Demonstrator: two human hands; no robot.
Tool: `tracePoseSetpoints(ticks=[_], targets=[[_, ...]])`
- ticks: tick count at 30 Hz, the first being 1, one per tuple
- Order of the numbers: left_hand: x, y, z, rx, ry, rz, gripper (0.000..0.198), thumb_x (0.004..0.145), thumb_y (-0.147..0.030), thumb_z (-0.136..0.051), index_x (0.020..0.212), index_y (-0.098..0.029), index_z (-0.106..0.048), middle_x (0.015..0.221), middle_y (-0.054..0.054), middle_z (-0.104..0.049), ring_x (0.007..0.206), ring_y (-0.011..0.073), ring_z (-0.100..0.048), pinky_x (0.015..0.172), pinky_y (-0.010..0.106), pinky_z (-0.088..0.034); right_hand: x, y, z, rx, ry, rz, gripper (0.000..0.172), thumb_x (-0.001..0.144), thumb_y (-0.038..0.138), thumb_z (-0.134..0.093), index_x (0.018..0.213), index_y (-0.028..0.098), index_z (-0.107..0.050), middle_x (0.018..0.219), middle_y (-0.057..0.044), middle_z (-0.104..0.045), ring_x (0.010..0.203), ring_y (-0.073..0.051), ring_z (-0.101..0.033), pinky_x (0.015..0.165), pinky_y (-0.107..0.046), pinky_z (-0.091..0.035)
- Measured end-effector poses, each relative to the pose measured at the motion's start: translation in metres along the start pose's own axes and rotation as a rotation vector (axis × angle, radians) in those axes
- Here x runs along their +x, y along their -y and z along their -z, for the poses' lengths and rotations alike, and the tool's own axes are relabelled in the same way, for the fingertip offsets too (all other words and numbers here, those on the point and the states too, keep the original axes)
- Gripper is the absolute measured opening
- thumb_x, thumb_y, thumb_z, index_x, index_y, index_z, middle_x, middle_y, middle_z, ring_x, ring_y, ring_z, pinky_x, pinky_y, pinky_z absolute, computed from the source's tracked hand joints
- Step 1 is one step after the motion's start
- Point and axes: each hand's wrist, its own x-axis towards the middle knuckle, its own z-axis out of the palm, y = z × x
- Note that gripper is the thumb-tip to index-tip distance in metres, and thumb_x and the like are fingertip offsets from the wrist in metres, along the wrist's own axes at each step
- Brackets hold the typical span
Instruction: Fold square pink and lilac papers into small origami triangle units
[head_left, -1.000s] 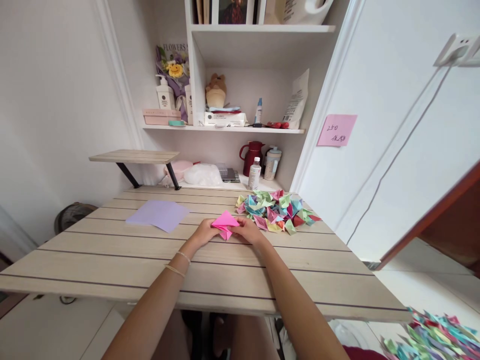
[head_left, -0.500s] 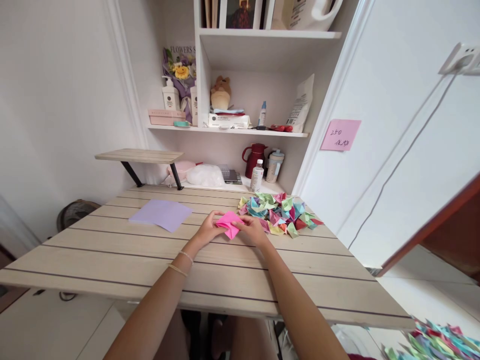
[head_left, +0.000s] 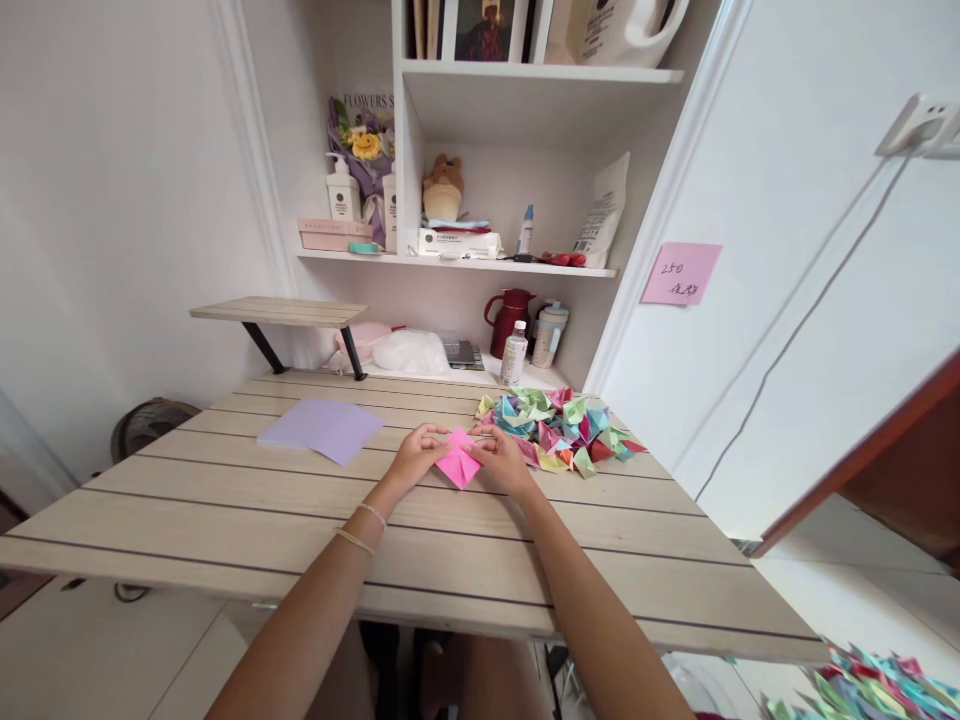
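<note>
A pink sheet of origami paper (head_left: 460,466), partly folded into a diamond with creases toward its lower point, lies between my hands over the table. My left hand (head_left: 418,456) grips its left side, thumb on top. On the right side, my right hand (head_left: 501,458) pinches it the same way, thumb pressed near the middle. Just beyond my right hand sits a heap of folded paper pieces (head_left: 577,430) in many colours. Flat purple paper sheets (head_left: 322,428) rest to the left of my hands.
The slatted wooden table (head_left: 247,500) carries a small raised shelf (head_left: 279,311) at its back left. A clear bottle (head_left: 514,354) and a red jug (head_left: 510,320) stand behind the paper heap. More folded paper (head_left: 885,685) lies low at the right, beyond the table edge.
The pink paper has turned from a tilted, partly opened shape into a flatter diamond with its point toward me. Both hands have shifted their fingers along its sides.
</note>
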Motion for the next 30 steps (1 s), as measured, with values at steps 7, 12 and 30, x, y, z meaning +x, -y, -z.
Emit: tracePoseSetpoints(ticks=[7,12,30], targets=[[-0.003,-0.002,-0.002,-0.070,0.056,0.111,0.031,0.057,-0.029,-0.073,0.079,-0.010,-0.062,0.073,0.009,-0.067,0.066,0.0171,-0.062,0.058,0.025,-0.047,-0.006,0.006,-0.002,-0.104,0.190,-0.060,0.043,0.058,0.039,-0.070,0.091,0.015,-0.056,0.056,0.004,-0.056,0.048,-0.008,-0.047,0.044,-0.019,-0.033],[-0.001,-0.002,0.002,-0.267,-0.113,0.132,0.033,0.058,-0.029,-0.074,0.079,-0.011,-0.056,0.078,0.010,-0.067,0.072,0.0185,-0.064,0.065,0.030,-0.051,-0.001,0.003,0.000,0.035,-0.025,-0.108,0.052,0.058,0.039,-0.071,0.102,0.019,-0.050,0.062,0.003,-0.059,0.053,-0.010,-0.053,0.048,-0.022,-0.040],[-0.004,-0.005,-0.008,0.045,-0.002,-0.002,0.028,0.065,-0.040,-0.064,0.062,-0.013,-0.057,0.040,-0.004,-0.050,0.035,0.0073,-0.047,0.038,0.018,-0.036,-0.001,0.000,-0.010,0.054,-0.169,-0.051,0.034,0.064,0.051,-0.061,0.070,0.018,-0.058,0.041,0.007,-0.045,0.033,-0.006,-0.030,0.036,-0.021,-0.030]])
